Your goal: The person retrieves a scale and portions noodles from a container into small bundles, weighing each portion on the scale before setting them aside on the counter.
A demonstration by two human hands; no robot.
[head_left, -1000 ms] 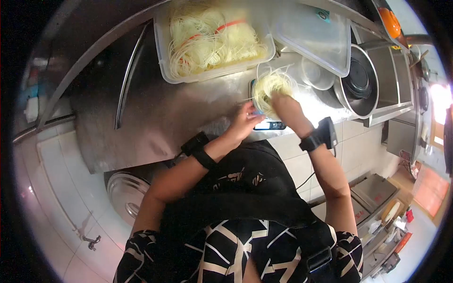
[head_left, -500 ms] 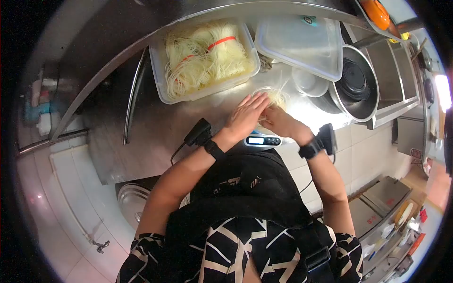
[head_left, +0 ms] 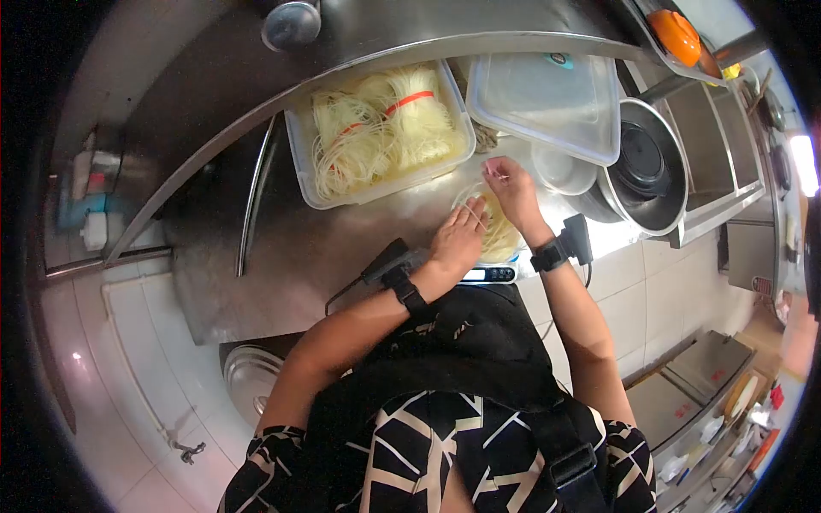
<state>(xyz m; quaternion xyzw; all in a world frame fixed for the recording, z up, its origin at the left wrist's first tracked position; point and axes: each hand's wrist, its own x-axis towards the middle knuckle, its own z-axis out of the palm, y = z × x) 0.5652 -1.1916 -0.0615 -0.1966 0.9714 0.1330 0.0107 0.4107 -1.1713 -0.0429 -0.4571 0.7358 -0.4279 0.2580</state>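
Observation:
A heap of pale thin noodles [head_left: 499,235] lies on a small digital scale [head_left: 491,274] at the counter's front edge. My left hand [head_left: 459,242] rests against the left side of the heap, fingers stretched out and slightly apart. Above the far side of the noodles, my right hand [head_left: 516,201] pinches a small pink strip [head_left: 491,167] between thumb and fingers. Whether the strip is a band is too small to tell. Beyond my left hand stands a clear plastic tub [head_left: 339,202] of noodle bundles [head_left: 421,132], some tied with red bands.
A translucent lid [head_left: 545,107] lies right of the tub, partly over a round clear bowl [head_left: 564,168]. Farther right is a metal pot [head_left: 676,192] with a black lid-like piece [head_left: 640,150] inside. A steel shelf [head_left: 445,43] overhangs the counter's back.
My right hand has lifted off the noodles and moved away from me, with the pink strip now visible in it. My left hand has shifted slightly toward me. The camera view has tilted slightly.

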